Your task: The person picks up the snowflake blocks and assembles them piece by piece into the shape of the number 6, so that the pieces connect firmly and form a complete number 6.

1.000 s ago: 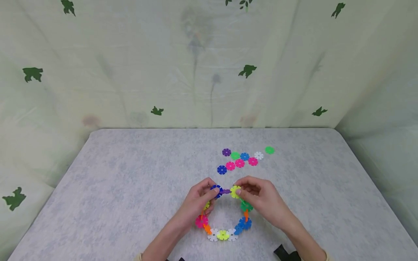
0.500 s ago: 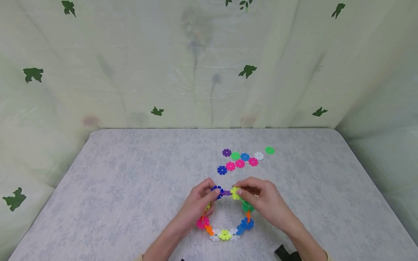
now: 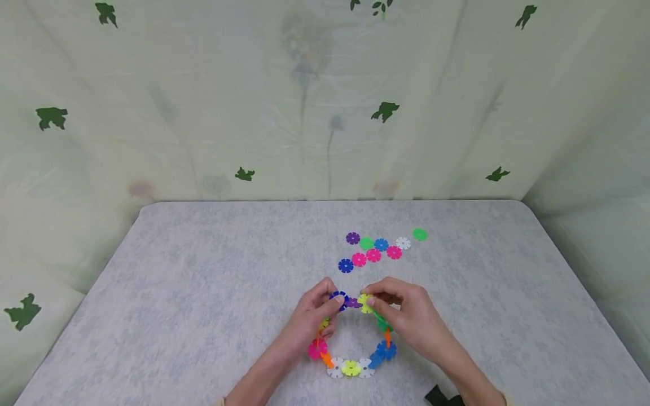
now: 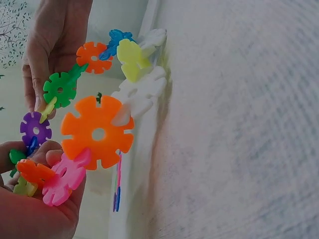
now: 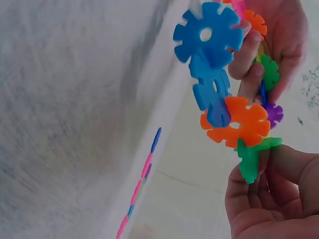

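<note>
A ring of interlocking plastic snowflake discs hangs between my hands. My left hand (image 3: pixel 311 316) pinches a dark blue disc (image 3: pixel 337 300) at the far side. My right hand (image 3: pixel 408 311) pinches a yellow disc (image 3: pixel 364 303) opposite it. Between these two sits a purple disc (image 3: pixel 352 303), seen face-on as a purple disc (image 4: pixel 36 129) in the left wrist view. Pink (image 3: pixel 317 348), orange, white, yellow (image 3: pixel 351 368), blue (image 3: pixel 387 350) and green discs form the rest. In the right wrist view, fingers partly hide the yellow disc beside a green disc (image 5: pixel 249 162).
Several loose discs lie flat beyond my hands, among them a purple disc (image 3: pixel 352 238), a dark blue disc (image 3: pixel 346 265), a white disc (image 3: pixel 403 243) and a green disc (image 3: pixel 419 234). They rest on a grey table (image 3: pixel 203 270). A printed curtain (image 3: pixel 203 113) stands behind it.
The pinched dark blue and yellow discs have come slightly closer together. The near part of the ring has shifted a little to the right. The loose discs stay in place.
</note>
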{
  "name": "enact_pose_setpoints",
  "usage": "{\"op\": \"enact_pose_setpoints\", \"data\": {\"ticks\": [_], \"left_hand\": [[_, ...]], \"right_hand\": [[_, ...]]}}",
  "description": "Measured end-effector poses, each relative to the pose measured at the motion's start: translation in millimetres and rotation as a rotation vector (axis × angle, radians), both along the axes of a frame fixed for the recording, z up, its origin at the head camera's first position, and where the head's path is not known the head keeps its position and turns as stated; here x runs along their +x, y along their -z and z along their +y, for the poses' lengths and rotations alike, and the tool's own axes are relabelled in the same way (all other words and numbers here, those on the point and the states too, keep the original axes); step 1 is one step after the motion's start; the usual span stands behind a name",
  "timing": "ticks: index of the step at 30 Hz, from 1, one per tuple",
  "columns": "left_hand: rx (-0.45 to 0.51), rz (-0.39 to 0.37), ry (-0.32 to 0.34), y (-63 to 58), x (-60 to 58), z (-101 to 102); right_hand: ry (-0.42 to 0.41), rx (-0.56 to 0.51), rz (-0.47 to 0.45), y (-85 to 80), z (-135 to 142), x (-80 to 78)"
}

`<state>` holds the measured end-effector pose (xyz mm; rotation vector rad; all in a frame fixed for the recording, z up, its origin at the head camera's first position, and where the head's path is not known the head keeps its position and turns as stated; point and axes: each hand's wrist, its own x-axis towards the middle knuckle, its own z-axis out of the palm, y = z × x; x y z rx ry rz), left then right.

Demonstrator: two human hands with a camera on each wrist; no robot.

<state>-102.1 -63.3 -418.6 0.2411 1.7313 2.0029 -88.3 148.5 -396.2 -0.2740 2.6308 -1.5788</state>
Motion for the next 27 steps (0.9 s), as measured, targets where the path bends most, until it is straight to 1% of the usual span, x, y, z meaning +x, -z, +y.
{"op": "enact_pose_setpoints", "data": {"ticks": [6, 9, 13, 15, 22, 24, 27], "left_hand": [[-0.021, 0.003, -0.018, -0.6, 0.3, 1], [-0.04, 0.009, -0.02, -0.2, -0.7, 1], [-0.073, 0.004, -0.04, 0.4, -2.7, 0], [-0.084, -0.005, -0.049, 0.9, -3.7, -1], [-0.092, -0.028, -0.054, 2.4, -4.9, -3], [-0.085, -0.03, -0.056, 2.9, -4.7, -3], [-0.076, -0.028, -0.057, 3.6, -4.4, -3]], "right_hand": [[0.005, -0.031, -0.008, 2.4, -1, 1.1], [0.004, -0.097, -0.055, 4.4, 0, -0.4], [-0.008, -0.175, -0.105, 8.2, 2, -4.8], [-0.019, -0.172, -0.109, 9.7, 4, -6.8], [-0.068, -0.092, -0.144, 11.2, 7, -11.2], [-0.092, -0.093, -0.152, 11.6, 9, -12.0], [-0.131, -0.124, -0.168, 12.6, 11, -12.5]]}}
